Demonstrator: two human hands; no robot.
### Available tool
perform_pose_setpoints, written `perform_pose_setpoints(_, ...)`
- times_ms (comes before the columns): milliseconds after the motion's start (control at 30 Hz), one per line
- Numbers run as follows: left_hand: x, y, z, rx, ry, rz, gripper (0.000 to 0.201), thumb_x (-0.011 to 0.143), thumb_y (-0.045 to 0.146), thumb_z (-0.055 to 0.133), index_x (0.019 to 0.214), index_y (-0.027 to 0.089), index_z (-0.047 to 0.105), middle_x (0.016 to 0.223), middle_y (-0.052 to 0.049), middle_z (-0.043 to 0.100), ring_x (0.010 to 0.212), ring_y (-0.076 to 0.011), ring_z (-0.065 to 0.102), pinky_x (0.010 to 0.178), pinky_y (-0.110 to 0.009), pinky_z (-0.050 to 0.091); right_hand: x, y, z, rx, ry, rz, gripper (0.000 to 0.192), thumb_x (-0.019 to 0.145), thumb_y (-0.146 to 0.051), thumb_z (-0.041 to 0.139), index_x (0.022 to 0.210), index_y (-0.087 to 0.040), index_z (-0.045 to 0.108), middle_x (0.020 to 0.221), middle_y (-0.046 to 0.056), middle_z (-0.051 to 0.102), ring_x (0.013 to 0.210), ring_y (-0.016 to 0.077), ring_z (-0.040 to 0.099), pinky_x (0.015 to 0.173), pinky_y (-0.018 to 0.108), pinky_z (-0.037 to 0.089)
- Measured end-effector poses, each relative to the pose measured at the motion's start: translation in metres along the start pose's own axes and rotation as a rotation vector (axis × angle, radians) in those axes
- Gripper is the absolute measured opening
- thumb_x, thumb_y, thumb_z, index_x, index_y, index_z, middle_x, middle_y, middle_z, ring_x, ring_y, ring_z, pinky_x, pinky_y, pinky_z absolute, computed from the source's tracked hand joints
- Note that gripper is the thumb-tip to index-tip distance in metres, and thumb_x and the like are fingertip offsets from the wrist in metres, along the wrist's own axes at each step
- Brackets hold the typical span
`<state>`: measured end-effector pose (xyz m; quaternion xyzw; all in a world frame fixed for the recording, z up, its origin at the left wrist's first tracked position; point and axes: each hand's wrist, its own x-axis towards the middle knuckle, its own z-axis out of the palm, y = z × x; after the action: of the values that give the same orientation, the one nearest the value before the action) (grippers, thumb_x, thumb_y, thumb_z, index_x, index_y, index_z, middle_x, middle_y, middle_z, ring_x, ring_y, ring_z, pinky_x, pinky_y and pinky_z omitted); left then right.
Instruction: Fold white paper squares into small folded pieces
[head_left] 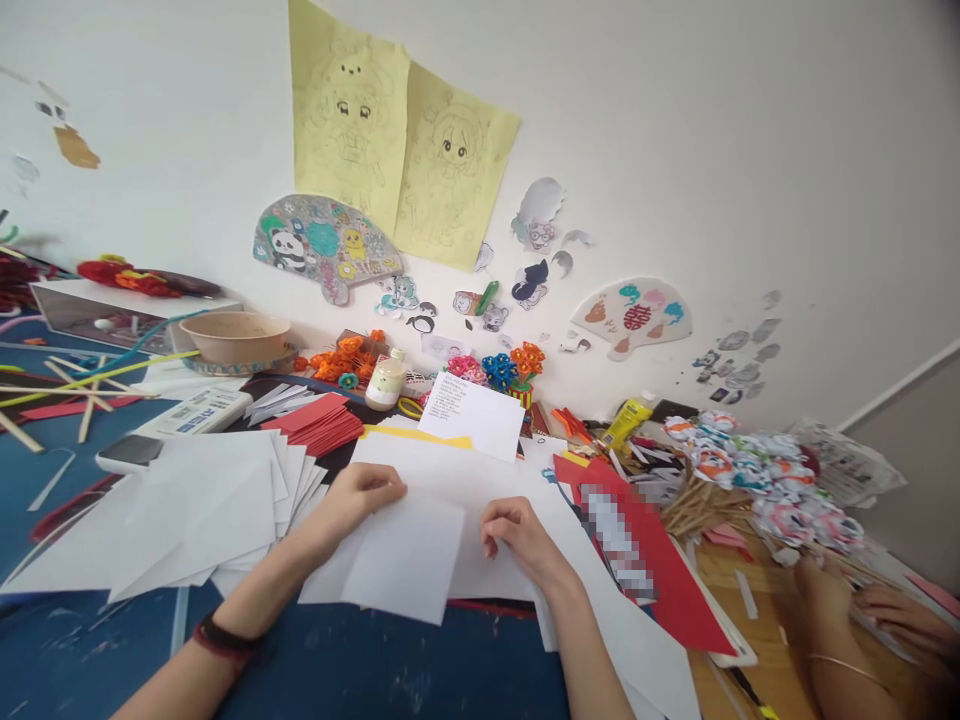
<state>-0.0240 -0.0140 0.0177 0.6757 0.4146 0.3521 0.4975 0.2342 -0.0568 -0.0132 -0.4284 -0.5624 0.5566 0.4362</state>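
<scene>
A square sheet of white paper (409, 555) lies in front of me, its lower edge reaching over the blue table cover. My left hand (369, 492) is closed at the sheet's upper left corner, thumb and fingertips together on the paper. To the right of the sheet and apart from it is my right hand (519, 535), its fingers curled in with nothing visible in them. Beneath both hands spreads a larger white sheet (491, 480). Left of my left forearm is a fanned pile of white paper squares (217, 500).
A stack of red paper (319, 422), a glue bottle (386, 380) and a handwritten note (471, 415) stand behind. Red card (675, 560) lies to the right. Another person's hands (825, 595) work at the far right beside paper flowers (750, 460). A bowl (234, 338) is back left.
</scene>
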Motion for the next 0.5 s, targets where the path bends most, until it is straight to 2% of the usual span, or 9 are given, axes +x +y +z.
perform_pose_setpoints(67, 0.000, -0.002, -0.010, -0.078, 0.074, -0.048, 0.030, 0.074, 0.043, 0.055, 0.062, 0.015, 0.056, 0.060, 0.001, 0.051, 0.058, -0.0135, 0.046, 0.052, -0.023, 0.031, 0.001, 0.000, 0.000, 0.051, 0.090, -0.056, 0.018, 0.071, -0.023, 0.057, 0.057, -0.013, 0.061, 0.052, 0.001, 0.055, 0.048, 0.0114, 0.049, 0.049, 0.024, 0.038)
perform_pose_setpoints(133, 0.001, -0.005, -0.013, -0.110, 0.110, -0.036, 0.033, 0.074, 0.046, 0.056, 0.062, 0.016, 0.054, 0.061, 0.002, 0.049, 0.059, -0.0128, 0.044, 0.052, -0.023, 0.030, 0.003, -0.001, 0.005, 0.073, 0.124, -0.074, 0.018, 0.074, -0.026, 0.058, 0.062, -0.013, 0.062, 0.057, 0.002, 0.057, 0.052, 0.0120, 0.050, 0.052, 0.024, 0.039)
perform_pose_setpoints(267, 0.002, -0.008, -0.003, -0.197, 0.095, -0.006, 0.037, 0.077, 0.048, 0.054, 0.059, 0.016, 0.047, 0.062, 0.003, 0.042, 0.060, -0.0118, 0.041, 0.055, -0.023, 0.032, 0.003, -0.006, 0.020, 0.073, 0.027, -0.035, 0.027, 0.078, -0.040, 0.060, 0.079, -0.014, 0.064, 0.063, 0.002, 0.058, 0.056, 0.0126, 0.051, 0.058, 0.026, 0.041)
perform_pose_setpoints(500, 0.003, -0.006, 0.014, -0.389, -0.025, -0.112, 0.035, 0.077, 0.046, 0.057, 0.063, 0.015, 0.051, 0.061, 0.003, 0.046, 0.058, -0.0113, 0.043, 0.054, -0.023, 0.032, -0.002, -0.009, 0.021, 0.146, -0.070, -0.097, 0.046, 0.074, -0.059, 0.058, 0.080, -0.013, 0.066, 0.063, 0.002, 0.056, 0.057, 0.0125, 0.048, 0.057, 0.025, 0.039)
